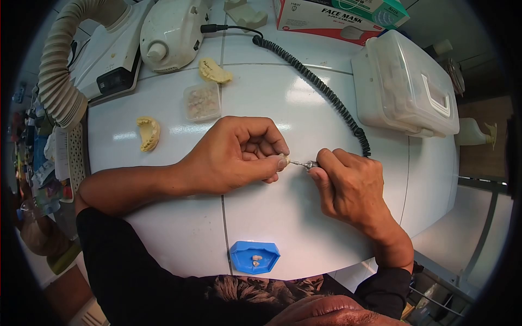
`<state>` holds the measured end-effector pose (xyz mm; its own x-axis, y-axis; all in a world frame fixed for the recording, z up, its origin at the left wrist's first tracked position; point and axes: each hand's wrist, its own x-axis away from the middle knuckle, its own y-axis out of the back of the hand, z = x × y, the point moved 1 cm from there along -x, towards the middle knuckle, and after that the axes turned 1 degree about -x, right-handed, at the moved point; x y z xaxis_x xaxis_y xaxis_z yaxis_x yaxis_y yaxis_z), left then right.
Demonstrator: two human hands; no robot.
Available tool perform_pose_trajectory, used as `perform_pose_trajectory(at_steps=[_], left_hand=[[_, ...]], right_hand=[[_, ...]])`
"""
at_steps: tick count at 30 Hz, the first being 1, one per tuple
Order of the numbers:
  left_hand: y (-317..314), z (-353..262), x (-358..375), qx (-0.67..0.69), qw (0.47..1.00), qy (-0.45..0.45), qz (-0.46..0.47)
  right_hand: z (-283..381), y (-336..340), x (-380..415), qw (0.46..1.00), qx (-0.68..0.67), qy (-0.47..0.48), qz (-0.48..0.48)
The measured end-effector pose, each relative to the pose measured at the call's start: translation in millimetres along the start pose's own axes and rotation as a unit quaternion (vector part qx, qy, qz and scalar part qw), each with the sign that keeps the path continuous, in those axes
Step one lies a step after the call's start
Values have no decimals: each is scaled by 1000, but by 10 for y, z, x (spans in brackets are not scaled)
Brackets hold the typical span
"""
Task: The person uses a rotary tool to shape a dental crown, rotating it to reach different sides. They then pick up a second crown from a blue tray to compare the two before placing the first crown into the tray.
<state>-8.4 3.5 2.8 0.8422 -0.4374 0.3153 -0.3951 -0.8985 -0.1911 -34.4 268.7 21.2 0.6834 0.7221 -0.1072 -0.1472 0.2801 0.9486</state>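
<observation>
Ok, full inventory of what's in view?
White tiled table: one, under everything central
Silver rotary handpiece: one, right hand
Small pale piece: one, left fingertips
Blue angular tray: one, near edge, pale bits inside
Yellow tooth-arch casts: two, left and upper middle
Clear square tub: one, beige bits inside, between casts
White knobbed unit: one, top left
Black coiled cord: one, top middle to right hand
Ribbed cream hose: one, top left
White dark-panelled machine: one, beside hose
Mask boxes: two, red-white and green, top
Translucent white handled case: one, right
Left side clutter: uncountable
Hands: two, left, right
</observation>
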Motion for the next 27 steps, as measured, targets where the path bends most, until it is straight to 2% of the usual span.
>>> perform_pose_trajectory(at_steps=[27], left_hand=[[-12,6,-4,-11,1000,-10,3]], right_hand=[[25,18,-7,1000,11,-8,10]])
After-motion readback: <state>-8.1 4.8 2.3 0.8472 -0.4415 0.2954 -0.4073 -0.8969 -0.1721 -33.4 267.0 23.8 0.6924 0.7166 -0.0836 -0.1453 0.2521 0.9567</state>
